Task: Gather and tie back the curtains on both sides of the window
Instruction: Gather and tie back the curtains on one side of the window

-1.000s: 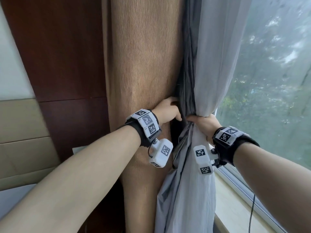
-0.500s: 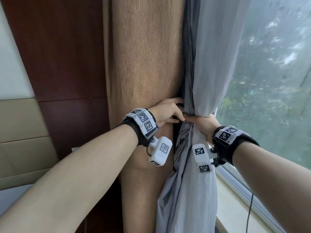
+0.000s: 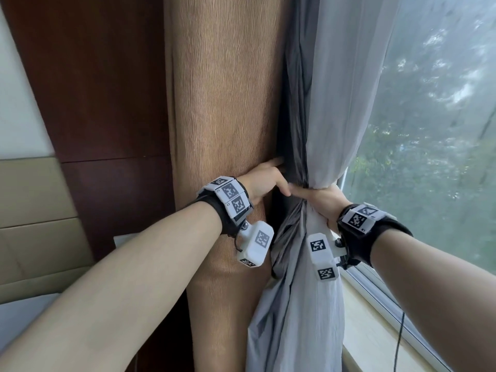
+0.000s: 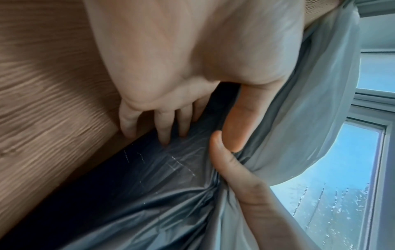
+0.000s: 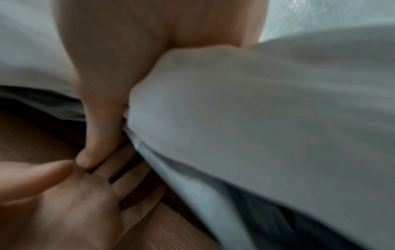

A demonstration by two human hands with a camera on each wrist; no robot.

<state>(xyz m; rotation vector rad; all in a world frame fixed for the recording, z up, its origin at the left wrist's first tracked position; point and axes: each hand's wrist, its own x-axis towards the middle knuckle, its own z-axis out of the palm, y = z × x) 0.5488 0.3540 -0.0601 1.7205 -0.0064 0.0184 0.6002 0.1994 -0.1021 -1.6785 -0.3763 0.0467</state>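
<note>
A pale grey curtain with a dark grey lining hangs beside a tan ribbed curtain. My right hand grips the grey curtain bunched into a narrow waist; the cloth bulges over the fist in the right wrist view. My left hand is flat, its straight fingers pushed into the gap between the tan curtain and the dark lining. The two thumbs touch. No tie-back band is visible.
The window fills the right side, with a pale sill below it and a thin black cable hanging over the sill. A dark wood wall panel and a beige padded panel stand to the left.
My left hand has slid right, and its fingers have gone into the gap behind the dark lining. My right hand has kept its grip on the bunched grey curtain, nearly in place.
</note>
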